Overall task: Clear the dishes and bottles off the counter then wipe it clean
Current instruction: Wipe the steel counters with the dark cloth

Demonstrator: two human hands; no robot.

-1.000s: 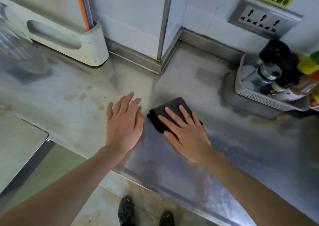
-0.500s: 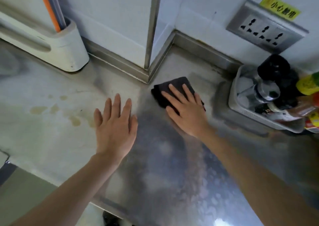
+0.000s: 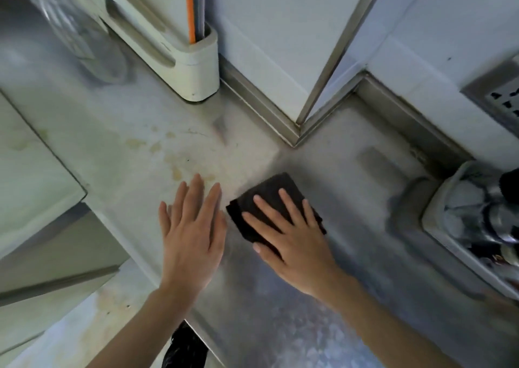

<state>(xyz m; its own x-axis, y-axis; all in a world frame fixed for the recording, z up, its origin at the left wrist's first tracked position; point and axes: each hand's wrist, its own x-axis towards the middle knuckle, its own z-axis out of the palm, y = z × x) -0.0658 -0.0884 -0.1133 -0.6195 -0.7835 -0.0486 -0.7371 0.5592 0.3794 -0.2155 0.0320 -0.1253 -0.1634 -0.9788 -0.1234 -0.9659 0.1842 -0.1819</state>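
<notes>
A folded dark cloth lies on the steel counter, and my right hand presses flat on it with straight, spread fingers. Just left of it, my left hand rests flat on the bare counter, fingers straight and holding nothing. Yellowish stains mark the counter beyond my left fingertips. At the right edge stands a white basket holding bottles and shakers, partly cut off by the frame.
A cream appliance with an orange strip stands at the back left against the wall. A wall corner post juts onto the counter. A socket plate sits on the right wall. The counter's front edge runs below my wrists.
My right hand has drawn the cloth back from the wall corner toward me, beside my left hand. The view has swung, putting the basket at the right edge.
</notes>
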